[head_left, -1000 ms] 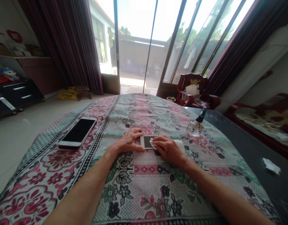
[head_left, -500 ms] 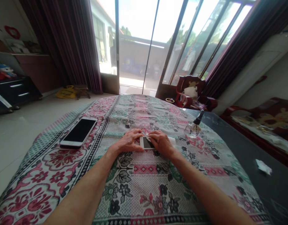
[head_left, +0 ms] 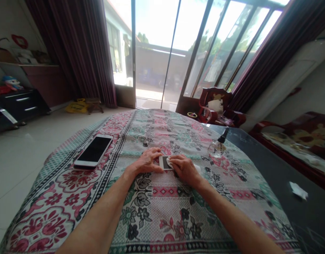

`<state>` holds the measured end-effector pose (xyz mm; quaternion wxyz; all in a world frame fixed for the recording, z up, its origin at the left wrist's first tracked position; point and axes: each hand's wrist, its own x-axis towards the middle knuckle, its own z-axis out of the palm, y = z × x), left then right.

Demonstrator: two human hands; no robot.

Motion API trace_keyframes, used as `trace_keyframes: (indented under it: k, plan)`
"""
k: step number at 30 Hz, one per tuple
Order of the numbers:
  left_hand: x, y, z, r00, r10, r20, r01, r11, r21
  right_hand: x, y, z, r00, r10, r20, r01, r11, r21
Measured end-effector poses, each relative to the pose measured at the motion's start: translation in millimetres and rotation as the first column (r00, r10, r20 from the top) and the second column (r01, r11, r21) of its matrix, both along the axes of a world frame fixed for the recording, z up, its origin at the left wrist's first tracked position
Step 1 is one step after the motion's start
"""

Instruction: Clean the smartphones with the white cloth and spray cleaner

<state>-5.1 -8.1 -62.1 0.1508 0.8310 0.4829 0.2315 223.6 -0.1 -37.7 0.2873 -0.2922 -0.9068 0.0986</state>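
A small white phone (head_left: 164, 163) with a dark screen lies flat on the patterned tablecloth (head_left: 165, 208). My left hand (head_left: 148, 161) grips its left end, thumb at the near edge and fingers at the far edge. Bunched under the fingertips of my right hand (head_left: 185, 170) is a white tissue (head_left: 169, 161), pressed on the screen. The right hand covers the phone's right part. Something white shows just past that hand, partly hidden. To the left, a larger white phone (head_left: 94, 151) lies screen up.
A clear spray bottle (head_left: 217, 149) with a black nozzle stands right of my hands. Crumpled white tissue (head_left: 298, 190) lies on the dark surface (head_left: 273, 169) at the right. Beyond the table are a wooden chair (head_left: 214, 104) and glass doors (head_left: 157, 70).
My right hand, with the tissue, has slid slightly right and nearer on the screen. My left hand keeps its hold on the small phone. The whole view has shifted a little.
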Motion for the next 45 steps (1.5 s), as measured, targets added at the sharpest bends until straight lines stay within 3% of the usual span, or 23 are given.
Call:
trace_keyframes:
  k: [5,15,26,36,45]
  plan:
    - [-0.4,0.6,-2.9,1.0,0.012,0.023,-0.012,1.0,-0.02,-19.9,16.5,0.9,0.995,-0.081,0.052,0.08,0.997,0.019]
    - [-1.1,-1.4,-0.3,1.0,0.0,0.014,0.0,0.999,-0.035,-9.1,-28.4,-1.3,0.999,0.044,0.015,-0.044,0.999,0.01]
    - [-7.6,0.8,6.4,0.981,-0.072,0.178,0.087,0.993,-0.076,-39.7,9.2,0.6,0.99,-0.111,0.089,0.108,0.994,0.035]
    - [-9.6,-0.3,6.0,0.986,-0.055,0.156,0.072,0.992,-0.104,-20.9,-35.8,-0.7,0.999,0.039,0.034,-0.04,0.999,0.03]
    - [-8.1,-0.8,8.9,0.983,-0.054,0.176,0.075,0.99,-0.116,-42.8,-0.8,1.5,0.996,-0.053,0.078,0.05,0.998,0.043]
